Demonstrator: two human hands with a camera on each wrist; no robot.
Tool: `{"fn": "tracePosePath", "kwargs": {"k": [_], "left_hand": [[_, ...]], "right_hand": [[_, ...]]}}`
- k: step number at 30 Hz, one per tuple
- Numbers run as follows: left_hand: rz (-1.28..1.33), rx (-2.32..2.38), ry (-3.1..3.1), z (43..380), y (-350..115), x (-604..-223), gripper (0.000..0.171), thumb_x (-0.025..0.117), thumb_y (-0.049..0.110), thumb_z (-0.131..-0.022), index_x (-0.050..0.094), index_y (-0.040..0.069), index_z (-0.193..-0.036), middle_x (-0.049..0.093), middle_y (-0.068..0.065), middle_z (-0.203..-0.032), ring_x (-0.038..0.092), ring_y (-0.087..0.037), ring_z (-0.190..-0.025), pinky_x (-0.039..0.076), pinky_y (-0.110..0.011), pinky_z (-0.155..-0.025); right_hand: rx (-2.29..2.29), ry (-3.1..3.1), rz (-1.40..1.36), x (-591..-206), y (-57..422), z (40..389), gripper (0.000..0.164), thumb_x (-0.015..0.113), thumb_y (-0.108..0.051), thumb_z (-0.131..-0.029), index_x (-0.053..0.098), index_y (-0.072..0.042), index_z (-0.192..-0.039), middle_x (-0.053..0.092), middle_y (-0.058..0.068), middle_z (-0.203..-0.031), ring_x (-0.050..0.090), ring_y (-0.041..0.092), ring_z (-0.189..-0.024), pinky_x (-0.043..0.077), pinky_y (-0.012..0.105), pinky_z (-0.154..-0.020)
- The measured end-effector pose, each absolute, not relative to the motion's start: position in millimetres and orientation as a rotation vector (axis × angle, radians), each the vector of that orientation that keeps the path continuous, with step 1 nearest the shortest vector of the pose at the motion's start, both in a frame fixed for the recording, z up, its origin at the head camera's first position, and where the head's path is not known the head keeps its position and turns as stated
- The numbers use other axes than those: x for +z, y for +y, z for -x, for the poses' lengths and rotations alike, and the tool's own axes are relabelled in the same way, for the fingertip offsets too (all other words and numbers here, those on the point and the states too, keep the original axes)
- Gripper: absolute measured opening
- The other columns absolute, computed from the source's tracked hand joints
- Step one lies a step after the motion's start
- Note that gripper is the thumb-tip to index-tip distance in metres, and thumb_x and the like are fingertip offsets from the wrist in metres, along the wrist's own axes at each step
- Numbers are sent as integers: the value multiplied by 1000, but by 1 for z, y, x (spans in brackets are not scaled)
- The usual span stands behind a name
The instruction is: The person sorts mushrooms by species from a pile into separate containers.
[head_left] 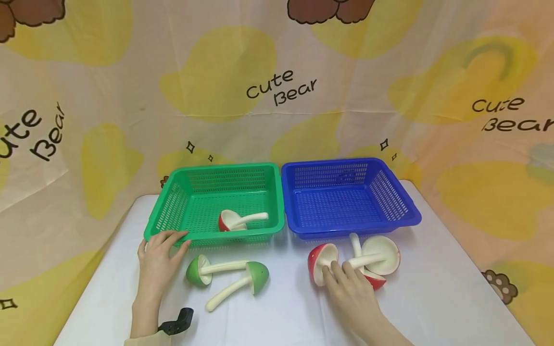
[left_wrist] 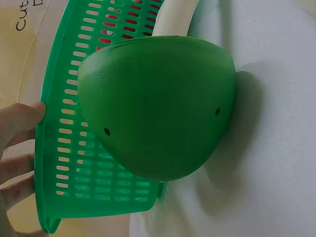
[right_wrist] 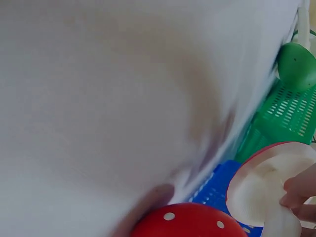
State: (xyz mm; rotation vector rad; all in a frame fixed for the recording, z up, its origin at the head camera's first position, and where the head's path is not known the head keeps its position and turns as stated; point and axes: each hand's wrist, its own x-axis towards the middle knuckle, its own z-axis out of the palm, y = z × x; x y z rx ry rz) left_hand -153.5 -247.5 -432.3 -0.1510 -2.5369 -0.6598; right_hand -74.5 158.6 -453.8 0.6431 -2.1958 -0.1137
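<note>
Middle lettering [head_left: 281, 88]: "cute Bear", in black over two lines on the patterned cloth [head_left: 359, 101].
Right lettering [head_left: 512, 114]: "cute Bear", on the same cloth, reaching the view's edge.
Left lettering [head_left: 32, 129]: "ute Bear", slanting upward there, its start cut off.
Left wrist view's lettering [left_wrist: 22, 17]: "cut", sideways on cloth; the rest is cropped.

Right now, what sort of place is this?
Probably a tabletop play corner: a yellow-patched cloth backdrop saying "cute Bear", a white table, and a green plastic basket holding a red-capped toy mushroom.
</note>
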Motion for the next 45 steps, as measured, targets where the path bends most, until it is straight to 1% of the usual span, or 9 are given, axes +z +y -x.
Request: {"fn": "tracePosePath", "kwargs": {"k": [8, 13, 16, 19, 23, 25, 27, 39, 45], "left_hand": [[149, -659, -2534, 153, -248, -432, 27, 74, 16, -83, 70, 10, -109, 65, -18, -111, 51, -39, -111, 18, -74, -106], [156, -660, -2526, 153, -248, -432, 27, 74, 15, -82, 70, 9, -108, 65, -18, -110, 51, -39, -110, 18, -74, -105], [157, -657, -2528, 154, -248, -432, 27, 74, 15, -82, 70, 9, -108, 65, -18, -110, 51, -39, -110, 19, -74, -105], [154, -654, -2533, 154, -249, -433, 27, 74, 16, -83, 70, 10, -109, 65, -18, -110, 51, -38, -110, 18, -74, -105], [153, -656, -2532, 155, -249, -434, 27, 74, 17, -83, 70, 11, -109, 65, -17, -110, 51, -38, -111, 18, -73, -106], [152, -657, -2530, 155, -250, -434, 27, 74, 17, -83, 70, 11, -109, 65, -16, -110, 51, -38, -111, 18, -73, -106], [152, -657, -2530, 155, -250, -435, 26, 74, 17, -83, 70, 11, -109, 65, -16, -110, 51, -38, -111, 18, -73, -106], [155, -649, -2521, 156, -251, -435, 27, 75, 17, -83, 70, 11, -109, 65, -16, -109, 51, -37, -109, 19, -74, -105], [149, -647, -2520, 155, -249, -435, 26, 74, 17, -83, 71, 10, -108, 65, -16, -108, 52, -37, -109, 19, -74, -104]], "right_hand": [[-7, -2256, -654, -442, 159, 75, 38, 41, 1, -77, 68, -6, -103, 63, 8, -92, 47, 23, -72, 37, 28, -51], [39, -2235, -653, -435, 156, 77, 39, 37, 1, -81, 68, -7, -102, 64, 7, -92, 49, 22, -71, 38, 27, -51], [69, -2210, -654, -429, 154, 80, 39, 35, 1, -83, 69, -6, -101, 65, 7, -91, 51, 22, -71, 40, 28, -51], [101, -2219, -658, -422, 152, 83, 37, 42, 2, -79, 69, -6, -102, 67, 8, -92, 55, 22, -73, 44, 30, -54], [159, -2257, -673, -413, 149, 88, 43, 56, 8, -68, 69, -8, -105, 67, 6, -93, 56, 21, -77, 47, 28, -56], [192, -2280, -684, -409, 146, 91, 47, 59, 10, -64, 69, -10, -105, 66, 4, -94, 56, 20, -79, 47, 26, -56], [218, -2305, -691, -404, 144, 94, 49, 59, 10, -64, 69, -12, -106, 65, 2, -94, 56, 19, -80, 47, 25, -55], [367, -2417, -772, -382, 119, 123, 45, 57, 9, -73, 68, -17, -107, 65, -2, -100, 52, 14, -80, 37, 16, -52], [454, -2436, -806, -375, 106, 138, 42, 58, 11, -77, 69, -17, -108, 65, -2, -100, 51, 14, -80, 36, 15, -52]]}}
